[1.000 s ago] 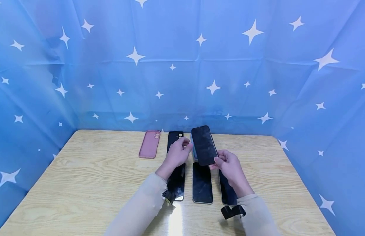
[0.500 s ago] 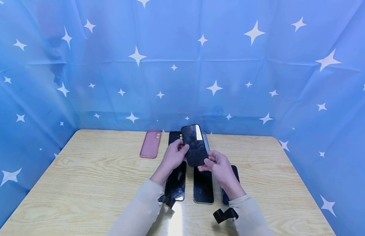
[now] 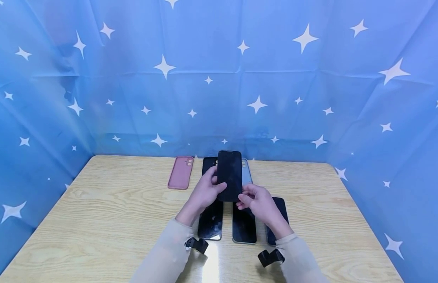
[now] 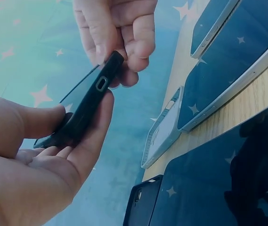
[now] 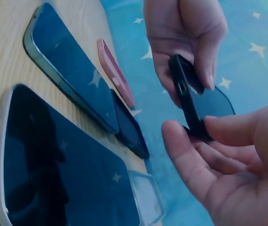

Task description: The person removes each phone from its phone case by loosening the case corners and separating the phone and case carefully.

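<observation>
A dark-screened phone in a black case (image 3: 230, 173) is held up off the table between both hands, screen facing the head camera. My left hand (image 3: 204, 190) grips its left edge, thumb on the front and fingers behind. My right hand (image 3: 259, 201) pinches the lower right corner between thumb and fingers. In the left wrist view the port cutout in the case's bottom edge (image 4: 101, 84) shows between the hands. The right wrist view shows the same case (image 5: 185, 89) side-on. The back of the phone is hidden.
Three phones lie face up in front: left phone (image 3: 210, 224), middle phone (image 3: 244, 228) and right phone (image 3: 281, 208). Behind them are a pink case (image 3: 181, 173), a black case (image 3: 207, 163) and a light blue case (image 3: 246, 175). A blue starry curtain (image 3: 219, 90) borders the wooden table (image 3: 116, 212).
The phone has moved left and turned from tilted to nearly straight. My left hand, at first apart from it, has taken hold of its left edge; my right hand has kept its grip.
</observation>
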A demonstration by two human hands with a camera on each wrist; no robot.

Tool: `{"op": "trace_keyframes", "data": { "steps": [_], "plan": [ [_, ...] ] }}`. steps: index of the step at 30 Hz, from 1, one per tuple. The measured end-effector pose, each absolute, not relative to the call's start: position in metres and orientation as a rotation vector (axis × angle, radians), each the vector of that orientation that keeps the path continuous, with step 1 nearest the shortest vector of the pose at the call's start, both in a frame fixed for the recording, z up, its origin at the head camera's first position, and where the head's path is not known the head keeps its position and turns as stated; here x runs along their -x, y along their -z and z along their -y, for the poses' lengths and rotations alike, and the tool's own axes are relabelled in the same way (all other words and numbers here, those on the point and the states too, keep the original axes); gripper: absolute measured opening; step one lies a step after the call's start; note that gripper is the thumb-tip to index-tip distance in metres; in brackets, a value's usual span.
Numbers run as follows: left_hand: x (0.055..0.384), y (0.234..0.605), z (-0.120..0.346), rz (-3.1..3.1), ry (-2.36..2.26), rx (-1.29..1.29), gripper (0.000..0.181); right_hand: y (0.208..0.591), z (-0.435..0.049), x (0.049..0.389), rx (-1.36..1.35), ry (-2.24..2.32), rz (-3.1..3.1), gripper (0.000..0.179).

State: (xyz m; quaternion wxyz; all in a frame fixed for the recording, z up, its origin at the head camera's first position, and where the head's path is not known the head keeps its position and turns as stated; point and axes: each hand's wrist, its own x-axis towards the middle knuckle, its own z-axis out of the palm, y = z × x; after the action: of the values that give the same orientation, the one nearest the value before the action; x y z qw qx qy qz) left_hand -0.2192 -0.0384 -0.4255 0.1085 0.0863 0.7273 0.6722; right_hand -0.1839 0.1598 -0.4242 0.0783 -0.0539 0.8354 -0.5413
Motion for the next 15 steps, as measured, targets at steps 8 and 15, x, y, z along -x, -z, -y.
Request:
{"op": "trace_keyframes", "data": {
  "steps": [8,15],
  "plan": [
    [0.211,0.427,0.038,-2.161,-1.969,-0.295,0.051,0.421,-0.168,0.193,0.232,1.57,-2.601,0.03],
    [0.206,0.431,0.034,-2.167,-1.943,-0.376,0.05,0.414,-0.176,0.216,0.258,1.727,-2.682,0.034]
  ]
}}
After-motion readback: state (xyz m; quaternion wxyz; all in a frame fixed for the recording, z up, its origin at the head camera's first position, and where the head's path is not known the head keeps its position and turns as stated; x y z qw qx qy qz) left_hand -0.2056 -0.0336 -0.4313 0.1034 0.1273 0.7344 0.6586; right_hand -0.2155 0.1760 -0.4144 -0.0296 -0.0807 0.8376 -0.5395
